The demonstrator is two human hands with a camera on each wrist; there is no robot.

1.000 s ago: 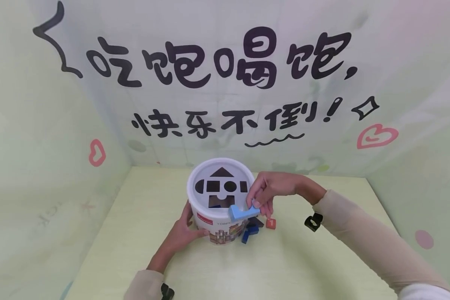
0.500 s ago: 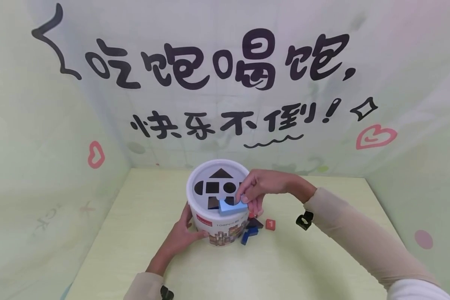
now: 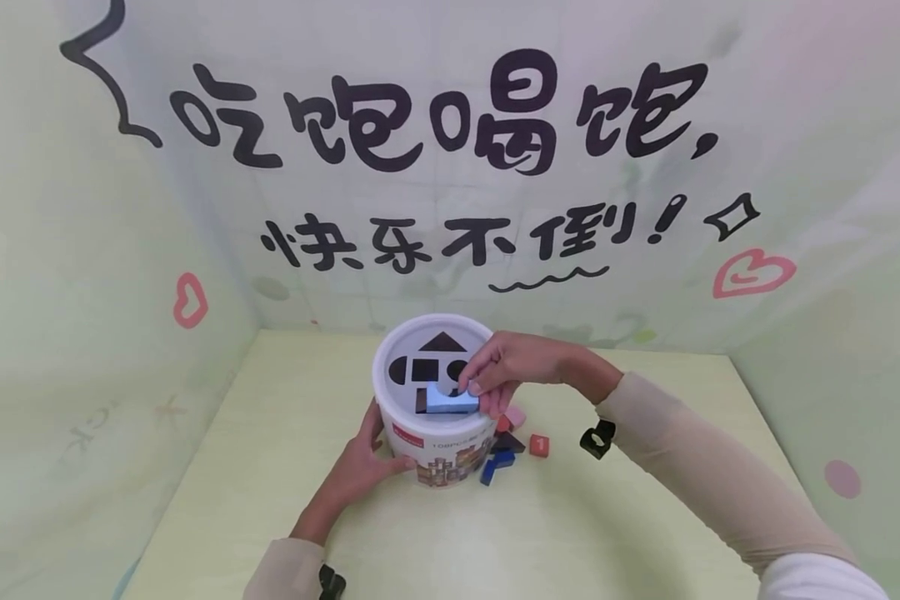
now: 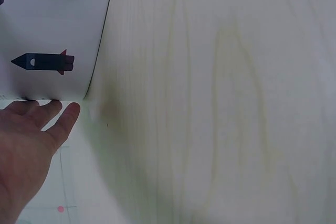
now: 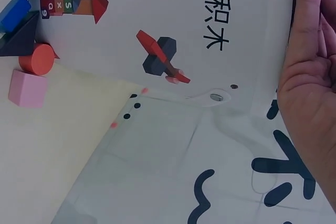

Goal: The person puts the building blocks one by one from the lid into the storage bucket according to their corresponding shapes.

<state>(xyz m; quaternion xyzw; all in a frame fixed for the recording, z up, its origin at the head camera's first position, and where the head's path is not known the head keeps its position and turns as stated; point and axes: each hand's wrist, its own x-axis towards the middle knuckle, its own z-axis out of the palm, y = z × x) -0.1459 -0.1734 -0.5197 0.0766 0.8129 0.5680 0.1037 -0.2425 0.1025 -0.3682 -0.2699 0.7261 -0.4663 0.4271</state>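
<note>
A white toy-block bucket [image 3: 450, 454] stands on the table, its lid [image 3: 399, 407] cut with several shaped holes. My left hand [image 3: 363, 462] holds the bucket's left side, thumb at the front; in the left wrist view, fingertips of the left hand [image 4: 31, 140] touch its printed wall. Between thumb and fingers, my right hand [image 3: 506, 371] pinches the right end of a light blue arch block [image 3: 452, 405]. The block sits over the front notched hole, partly covering it; whether it touches the lid I cannot tell. In the right wrist view the right hand [image 5: 310, 82] shows, but not the arch.
Loose blocks lie at the bucket's right: a red one marked 1 [image 3: 539, 446], blue ones [image 3: 503, 460], a dark triangle [image 3: 512, 443], a red cylinder [image 5: 38, 59] and a pink cube [image 5: 27, 88]. A printed wall [image 3: 450, 292] rises behind the table.
My right hand has carried the arch block leftward from the bucket's front right rim to over the front hole. The left hand keeps its place on the bucket.
</note>
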